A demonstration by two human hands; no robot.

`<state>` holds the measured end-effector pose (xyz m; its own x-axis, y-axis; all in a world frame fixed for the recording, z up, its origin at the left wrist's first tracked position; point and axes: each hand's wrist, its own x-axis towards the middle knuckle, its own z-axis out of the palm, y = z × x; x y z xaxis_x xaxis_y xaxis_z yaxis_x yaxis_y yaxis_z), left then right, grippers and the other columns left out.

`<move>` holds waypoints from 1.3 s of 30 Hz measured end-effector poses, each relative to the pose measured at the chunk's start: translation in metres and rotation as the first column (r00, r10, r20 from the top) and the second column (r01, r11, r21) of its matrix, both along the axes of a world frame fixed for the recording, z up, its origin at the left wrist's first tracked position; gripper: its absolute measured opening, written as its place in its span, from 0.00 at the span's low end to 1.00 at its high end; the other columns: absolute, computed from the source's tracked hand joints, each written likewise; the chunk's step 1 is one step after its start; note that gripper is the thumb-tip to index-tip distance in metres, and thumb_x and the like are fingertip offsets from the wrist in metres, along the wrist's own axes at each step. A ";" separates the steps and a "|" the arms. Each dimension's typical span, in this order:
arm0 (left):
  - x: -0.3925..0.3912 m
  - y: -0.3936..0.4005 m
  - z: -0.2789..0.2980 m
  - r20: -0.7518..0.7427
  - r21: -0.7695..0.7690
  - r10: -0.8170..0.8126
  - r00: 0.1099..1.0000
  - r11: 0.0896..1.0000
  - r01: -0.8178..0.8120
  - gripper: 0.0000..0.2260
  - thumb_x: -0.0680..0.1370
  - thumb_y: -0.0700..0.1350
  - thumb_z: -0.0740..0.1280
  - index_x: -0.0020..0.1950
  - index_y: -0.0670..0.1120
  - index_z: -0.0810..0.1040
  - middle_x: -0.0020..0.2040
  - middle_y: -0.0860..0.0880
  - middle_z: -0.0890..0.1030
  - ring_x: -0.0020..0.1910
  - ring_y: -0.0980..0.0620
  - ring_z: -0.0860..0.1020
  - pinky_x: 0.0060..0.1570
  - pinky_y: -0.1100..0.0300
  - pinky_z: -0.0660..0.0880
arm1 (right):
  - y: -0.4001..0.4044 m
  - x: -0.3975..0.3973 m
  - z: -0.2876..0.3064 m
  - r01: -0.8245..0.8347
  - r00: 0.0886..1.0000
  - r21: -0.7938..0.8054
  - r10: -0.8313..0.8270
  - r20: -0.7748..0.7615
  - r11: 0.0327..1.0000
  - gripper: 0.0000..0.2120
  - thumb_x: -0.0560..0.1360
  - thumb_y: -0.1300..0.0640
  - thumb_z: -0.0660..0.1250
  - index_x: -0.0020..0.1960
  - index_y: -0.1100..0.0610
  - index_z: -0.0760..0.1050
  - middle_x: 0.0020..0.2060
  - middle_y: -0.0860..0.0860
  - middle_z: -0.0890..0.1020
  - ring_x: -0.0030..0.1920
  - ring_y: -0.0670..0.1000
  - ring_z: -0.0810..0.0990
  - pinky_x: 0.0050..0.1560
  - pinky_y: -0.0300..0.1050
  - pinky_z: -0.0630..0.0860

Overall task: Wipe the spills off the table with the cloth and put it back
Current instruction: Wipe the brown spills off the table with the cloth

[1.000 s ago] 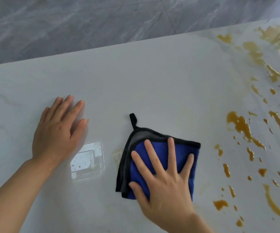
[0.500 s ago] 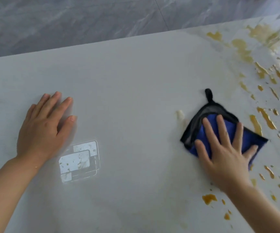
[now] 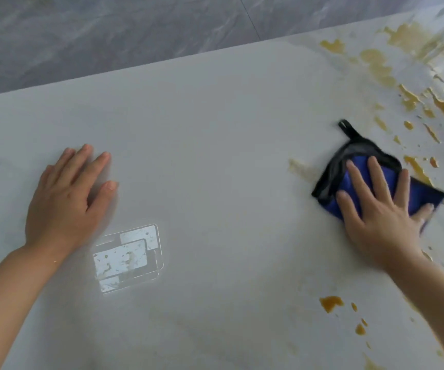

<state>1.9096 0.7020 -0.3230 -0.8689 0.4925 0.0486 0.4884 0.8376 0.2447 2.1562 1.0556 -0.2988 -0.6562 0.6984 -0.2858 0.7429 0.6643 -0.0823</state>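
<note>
A folded blue cloth [image 3: 349, 161] with black trim and a black hanging loop lies flat on the white marble table [image 3: 215, 129] at the right. My right hand [image 3: 381, 214] presses down on it with fingers spread, covering most of the blue side. Amber-brown spills [image 3: 415, 166] spread over the table's right part, from the far corner down past the cloth. One larger drop [image 3: 331, 303] sits below my right forearm. A pale smear [image 3: 299, 166] trails just left of the cloth. My left hand [image 3: 66, 198] rests flat on the table at the left, holding nothing.
A bright window reflection [image 3: 126, 256] shines on the tabletop near my left wrist. The table's far edge [image 3: 162, 62] runs diagonally, with grey marble floor [image 3: 108, 28] beyond it.
My right hand has slid the cloth from the table's middle to the right, into the spills, and a little further up in the last half second. My left hand has stayed flat.
</note>
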 end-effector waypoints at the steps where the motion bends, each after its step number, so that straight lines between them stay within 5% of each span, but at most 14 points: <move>1: 0.001 0.001 0.001 0.002 -0.003 0.002 1.000 1.000 -0.002 0.27 0.76 0.60 0.49 0.71 0.51 0.66 0.74 0.46 0.63 0.74 0.46 0.57 0.72 0.49 0.52 | -0.014 0.013 0.001 0.011 1.000 0.005 -0.011 0.006 1.000 0.30 0.71 0.31 0.34 0.72 0.33 0.39 0.74 0.38 0.37 0.74 0.52 0.32 0.68 0.74 0.40; 3: 0.002 0.003 0.003 -0.001 -0.010 -0.005 1.000 1.000 0.005 0.27 0.75 0.60 0.48 0.70 0.50 0.67 0.74 0.45 0.64 0.74 0.45 0.58 0.71 0.47 0.54 | -0.051 0.038 0.000 -0.089 0.996 0.037 0.088 0.030 0.995 0.29 0.74 0.32 0.35 0.73 0.36 0.42 0.73 0.39 0.38 0.75 0.55 0.33 0.67 0.76 0.45; 7: 0.005 0.006 0.008 0.017 -0.012 -0.001 1.000 1.000 0.001 0.29 0.74 0.60 0.47 0.71 0.49 0.67 0.74 0.45 0.63 0.74 0.45 0.57 0.72 0.48 0.52 | -0.131 0.040 0.009 -0.399 0.915 0.005 0.399 -0.058 0.917 0.29 0.75 0.35 0.47 0.71 0.45 0.63 0.72 0.53 0.64 0.72 0.69 0.55 0.56 0.82 0.55; 11: 0.006 0.007 0.010 0.027 -0.010 0.004 1.000 1.000 -0.004 0.28 0.74 0.60 0.48 0.71 0.50 0.66 0.74 0.45 0.62 0.75 0.46 0.57 0.73 0.48 0.51 | -0.159 -0.005 0.001 -0.565 0.811 0.094 0.573 -0.119 0.820 0.28 0.73 0.36 0.53 0.70 0.42 0.64 0.73 0.49 0.65 0.72 0.69 0.56 0.57 0.82 0.55; 19: 0.004 0.006 0.008 0.029 -0.012 -0.006 1.000 1.000 0.006 0.25 0.76 0.56 0.51 0.72 0.50 0.65 0.75 0.46 0.61 0.75 0.46 0.55 0.73 0.49 0.50 | -0.172 -0.020 0.005 -0.454 0.878 0.097 0.464 -0.118 0.885 0.28 0.73 0.35 0.52 0.71 0.42 0.62 0.75 0.49 0.61 0.73 0.68 0.52 0.58 0.82 0.53; 24: 0.004 0.009 0.007 0.019 -0.023 -0.028 0.999 0.999 0.028 0.27 0.76 0.58 0.49 0.72 0.50 0.64 0.75 0.45 0.61 0.75 0.45 0.55 0.73 0.47 0.52 | -0.239 0.009 0.003 -0.658 0.742 0.022 0.653 -0.152 0.753 0.31 0.67 0.31 0.57 0.68 0.38 0.65 0.73 0.48 0.65 0.71 0.70 0.59 0.55 0.82 0.60; 28: 0.003 0.003 0.007 0.029 -0.018 -0.005 1.000 1.000 0.006 0.27 0.75 0.59 0.49 0.72 0.50 0.64 0.75 0.46 0.61 0.75 0.46 0.55 0.73 0.48 0.51 | -0.248 -0.010 0.001 -0.660 0.723 0.045 0.650 -0.233 0.750 0.28 0.69 0.31 0.55 0.69 0.36 0.63 0.73 0.44 0.64 0.72 0.66 0.58 0.57 0.82 0.54; 33: 0.003 0.004 0.007 0.035 -0.024 -0.011 0.999 1.000 0.012 0.26 0.76 0.58 0.50 0.72 0.51 0.63 0.76 0.47 0.60 0.75 0.47 0.54 0.73 0.50 0.49 | -0.195 -0.023 0.000 -0.476 0.848 0.162 0.500 -0.177 0.865 0.27 0.72 0.35 0.54 0.70 0.39 0.64 0.73 0.45 0.64 0.73 0.65 0.56 0.58 0.81 0.52; 39: 0.004 0.004 0.009 0.035 -0.025 -0.006 0.999 1.000 0.007 0.26 0.76 0.57 0.50 0.72 0.50 0.64 0.75 0.46 0.60 0.75 0.46 0.54 0.73 0.49 0.50 | -0.185 0.054 0.006 -0.340 0.935 0.057 0.344 -0.091 0.939 0.30 0.69 0.34 0.56 0.69 0.42 0.66 0.73 0.50 0.64 0.73 0.68 0.55 0.58 0.81 0.55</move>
